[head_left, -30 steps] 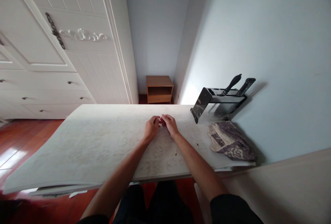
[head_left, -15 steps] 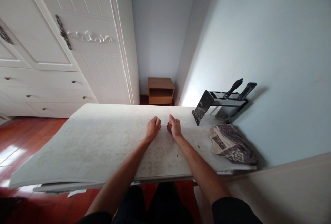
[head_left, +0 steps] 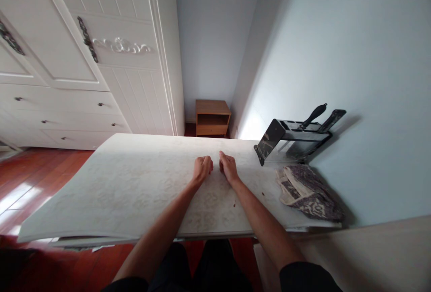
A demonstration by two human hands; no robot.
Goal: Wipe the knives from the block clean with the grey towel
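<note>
My left hand (head_left: 202, 168) is closed in a loose fist over the white tabletop (head_left: 141, 179), near its middle. Beside it, a small gap away, my right hand (head_left: 229, 167) is also curled closed, its thumb uppermost. Nothing sticks out of either fist. The tabletop has a faint, worn pattern, and two small dark marks show near my right forearm. To the right of my hands stands a black knife rack (head_left: 292, 137) with two dark handles rising from it. A crumpled purple and beige patterned cloth (head_left: 310, 192) lies in front of the rack.
A white wardrobe (head_left: 131, 85) with drawers stands at the left. Behind the table sits a low wooden nightstand (head_left: 212, 117) in the corner. The pale blue wall (head_left: 370, 58) runs along the right. Below is a reddish wooden floor (head_left: 54, 170).
The view has swung slightly, so the table, rack and cloth appear further right. My left hand has turned a little at the wrist. Both fists stay closed and close together.
</note>
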